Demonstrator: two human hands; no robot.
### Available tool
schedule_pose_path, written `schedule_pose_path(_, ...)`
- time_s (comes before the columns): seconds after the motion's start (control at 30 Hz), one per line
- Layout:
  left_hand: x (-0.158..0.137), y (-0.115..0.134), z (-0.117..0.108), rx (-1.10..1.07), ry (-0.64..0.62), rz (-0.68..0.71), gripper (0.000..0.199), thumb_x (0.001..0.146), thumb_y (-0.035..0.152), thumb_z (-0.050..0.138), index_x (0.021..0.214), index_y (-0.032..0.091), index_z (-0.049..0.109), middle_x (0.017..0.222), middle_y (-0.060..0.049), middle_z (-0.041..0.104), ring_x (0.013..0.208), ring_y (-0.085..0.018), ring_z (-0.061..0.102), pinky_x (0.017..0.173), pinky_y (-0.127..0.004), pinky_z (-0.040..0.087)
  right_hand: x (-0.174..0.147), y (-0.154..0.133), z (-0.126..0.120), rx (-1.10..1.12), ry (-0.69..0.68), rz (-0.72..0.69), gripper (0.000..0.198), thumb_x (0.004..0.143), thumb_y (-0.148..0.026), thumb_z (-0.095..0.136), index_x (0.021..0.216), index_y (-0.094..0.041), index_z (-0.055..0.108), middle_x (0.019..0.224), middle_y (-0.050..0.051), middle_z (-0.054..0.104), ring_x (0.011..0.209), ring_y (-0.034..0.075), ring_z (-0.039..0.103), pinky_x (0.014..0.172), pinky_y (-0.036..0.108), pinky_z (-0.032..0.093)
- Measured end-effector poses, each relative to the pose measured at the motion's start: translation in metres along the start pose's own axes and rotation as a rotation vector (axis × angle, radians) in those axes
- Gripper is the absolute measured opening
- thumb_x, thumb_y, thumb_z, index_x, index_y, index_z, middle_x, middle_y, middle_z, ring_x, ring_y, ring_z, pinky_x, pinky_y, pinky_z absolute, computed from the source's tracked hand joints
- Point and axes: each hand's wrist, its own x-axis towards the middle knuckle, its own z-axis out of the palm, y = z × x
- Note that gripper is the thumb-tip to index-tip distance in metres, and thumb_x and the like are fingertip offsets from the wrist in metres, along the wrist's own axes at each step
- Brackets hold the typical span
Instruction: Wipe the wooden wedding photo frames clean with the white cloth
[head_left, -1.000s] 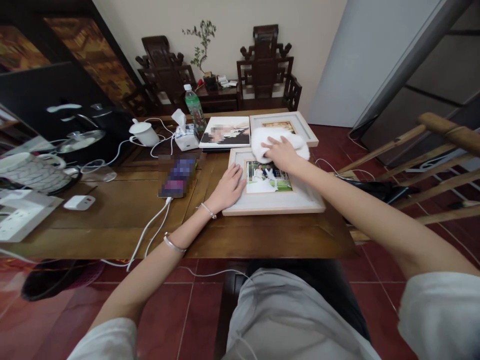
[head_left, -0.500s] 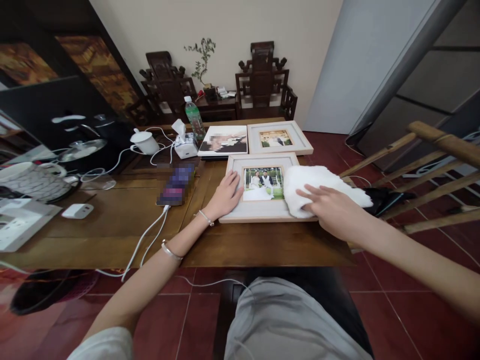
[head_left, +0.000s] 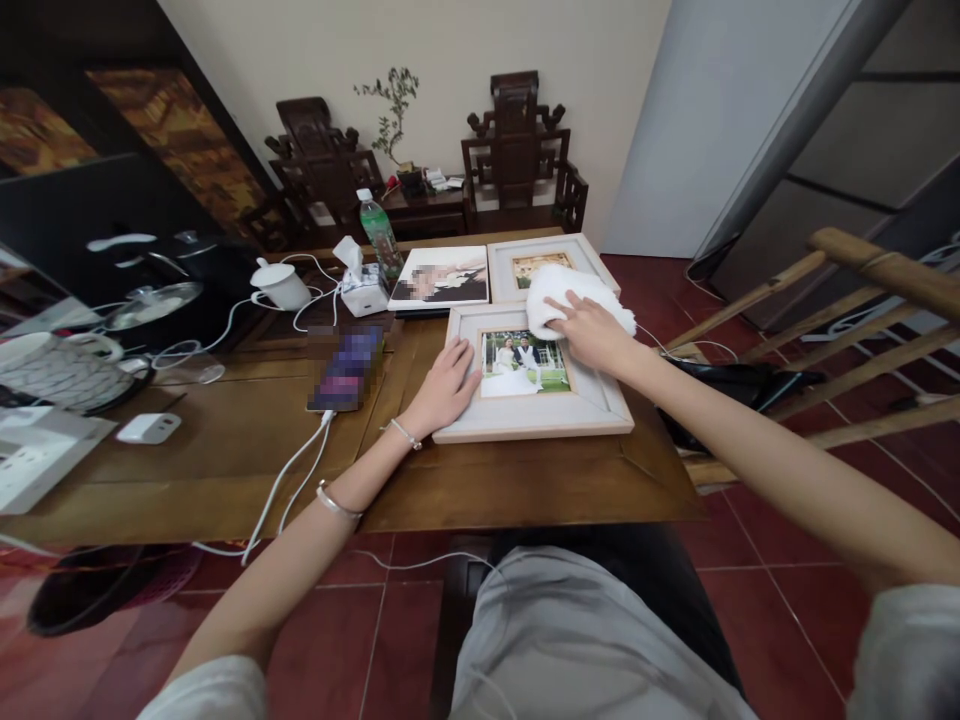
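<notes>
A light wooden picture frame (head_left: 536, 418) with a wedding photo lies flat on the wooden table (head_left: 525, 490). My left hand (head_left: 448, 388) rests on its left side, fingers stretched out over the border. With my right hand (head_left: 589, 330) I grip a fluffy white cloth (head_left: 574, 290), pressed over the frame's upper right edge. The cloth also hides part of a second picture frame (head_left: 508, 258) lying behind. Left of that one, a flat photo panel (head_left: 442, 275) lies on something dark.
A phone (head_left: 345, 370) on a charging cable lies to the left. Beyond it stand a tissue box (head_left: 365, 290), a plastic bottle (head_left: 379, 235) and a white lidded cup (head_left: 281, 285). A power strip (head_left: 49, 450) sits far left; a wooden chair (head_left: 847, 250) stands right.
My right hand has moved the cloth from the frame's right side up and leftward to its far right edge, uncovering the lower right corner. My left hand stays on the frame.
</notes>
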Motion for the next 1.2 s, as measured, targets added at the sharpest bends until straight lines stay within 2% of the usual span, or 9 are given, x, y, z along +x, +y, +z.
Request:
schedule_pose_path(0.17, 0.0, 0.001, 0.0, 0.014, -0.002, 0.001, 0.059, 0.104, 0.043, 0.038, 0.147, 0.005, 0.05, 0.16, -0.023, 0.043, 0.155, -0.034, 0.03, 0.128, -0.053, 0.024, -0.023, -0.024, -0.005, 0.011, -0.056, -0.104, 0.054, 0.086, 0.0, 0.045, 0.132, -0.013, 0.071, 0.161, 0.011, 0.045, 0.143, 0.04, 0.043, 0.113, 0.054, 0.036)
schedule_pose_path(0.33, 0.0, 0.004, -0.002, 0.014, -0.007, -0.008, 0.06, 0.104, 0.042, 0.039, 0.147, 0.002, 0.049, 0.16, -0.024, 0.043, 0.156, -0.034, 0.029, 0.129, -0.052, 0.022, -0.072, -0.05, -0.036, 0.098, -0.163, -0.219, 0.053, 0.081, 0.002, 0.05, 0.126, -0.014, 0.074, 0.156, 0.013, 0.052, 0.134, 0.037, 0.054, 0.106, 0.049, 0.044)
schedule_pose_path(0.47, -0.001, 0.004, -0.002, 0.011, -0.008, -0.01, 0.059, 0.104, 0.043, 0.039, 0.147, 0.003, 0.049, 0.16, -0.024, 0.043, 0.156, -0.034, 0.029, 0.129, -0.051, 0.022, -0.097, -0.062, -0.045, 0.138, -0.115, -0.267, 0.055, 0.079, 0.004, 0.049, 0.124, -0.014, 0.074, 0.155, 0.012, 0.053, 0.134, 0.036, 0.054, 0.107, 0.048, 0.046)
schedule_pose_path(0.6, -0.001, 0.002, 0.0, 0.012, -0.007, -0.006, 0.059, 0.104, 0.043, 0.039, 0.148, 0.006, 0.049, 0.16, -0.022, 0.043, 0.156, -0.034, 0.029, 0.129, -0.052, 0.023, -0.084, -0.056, -0.028, 0.189, -0.096, -0.203, 0.06, 0.079, 0.004, 0.049, 0.132, -0.015, 0.07, 0.159, 0.013, 0.048, 0.142, 0.038, 0.047, 0.111, 0.053, 0.044)
schedule_pose_path(0.8, 0.0, 0.003, -0.001, 0.01, -0.004, -0.005, 0.059, 0.104, 0.044, 0.038, 0.148, 0.007, 0.049, 0.16, -0.022, 0.043, 0.155, -0.034, 0.03, 0.128, -0.053, 0.025, -0.012, -0.016, 0.003, 0.177, 0.027, 0.002, 0.067, 0.082, 0.004, 0.042, 0.145, -0.012, 0.058, 0.167, 0.018, 0.033, 0.151, 0.039, 0.034, 0.119, 0.056, 0.033)
schedule_pose_path(0.93, 0.0, 0.003, -0.002, 0.005, -0.008, -0.012, 0.061, 0.104, 0.045, 0.036, 0.148, 0.004, 0.049, 0.16, -0.023, 0.043, 0.155, -0.034, 0.03, 0.129, -0.053, 0.023, 0.022, -0.01, 0.008, 0.087, 0.0, 0.122, 0.063, 0.089, 0.001, 0.038, 0.147, -0.015, 0.057, 0.167, 0.019, 0.033, 0.149, 0.045, 0.032, 0.117, 0.063, 0.027)
schedule_pose_path(1.07, 0.0, 0.002, -0.001, -0.015, 0.009, -0.008, 0.058, 0.104, 0.045, 0.037, 0.147, 0.009, 0.051, 0.16, -0.019, 0.045, 0.155, -0.033, 0.032, 0.128, -0.054, 0.024, 0.011, -0.03, -0.002, 0.025, -0.078, 0.083, 0.058, 0.093, -0.003, 0.035, 0.143, -0.015, 0.062, 0.162, 0.021, 0.04, 0.14, 0.049, 0.041, 0.109, 0.061, 0.034)
schedule_pose_path(1.2, 0.0, 0.004, 0.0, -0.001, 0.011, -0.013, 0.058, 0.104, 0.043, 0.037, 0.147, 0.008, 0.051, 0.16, -0.02, 0.044, 0.155, -0.033, 0.031, 0.128, -0.053, 0.025, -0.037, -0.053, -0.033, 0.022, -0.206, -0.044, 0.054, 0.091, -0.004, 0.041, 0.135, -0.017, 0.068, 0.148, 0.022, 0.054, 0.124, 0.044, 0.056, 0.096, 0.052, 0.045)
